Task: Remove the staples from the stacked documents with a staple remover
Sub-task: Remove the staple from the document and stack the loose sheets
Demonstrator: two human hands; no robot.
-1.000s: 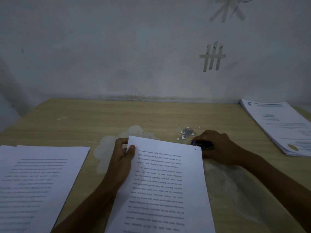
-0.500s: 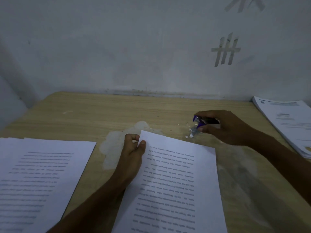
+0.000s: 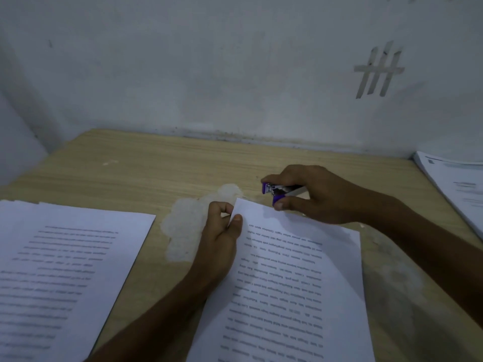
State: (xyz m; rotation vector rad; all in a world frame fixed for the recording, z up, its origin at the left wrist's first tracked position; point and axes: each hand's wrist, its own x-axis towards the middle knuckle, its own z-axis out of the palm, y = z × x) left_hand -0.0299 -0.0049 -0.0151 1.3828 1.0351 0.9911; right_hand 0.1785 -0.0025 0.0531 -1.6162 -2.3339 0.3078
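A printed document point(image 3: 292, 278) lies in front of me on the wooden table point(image 3: 156, 163), text upside down. My left hand point(image 3: 222, 233) pinches its far left corner between thumb and fingers. My right hand point(image 3: 316, 194) holds a purple and silver staple remover point(image 3: 281, 190) just above the document's far edge, a little right of that corner. The tool's jaws point left. No staple is visible in the dim light.
A pile of loose printed sheets point(image 3: 62, 273) lies at the left. Another stack of documents point(image 3: 457, 189) sits at the right edge. A worn whitish patch point(image 3: 190, 226) marks the tabletop beside my left hand. A grey wall point(image 3: 209, 74) stands close behind the table.
My right hand lifted the staple remover off the document's right corner, swung out past the far edge, then came back left toward the pinched corner. My left hand kept its pinch.
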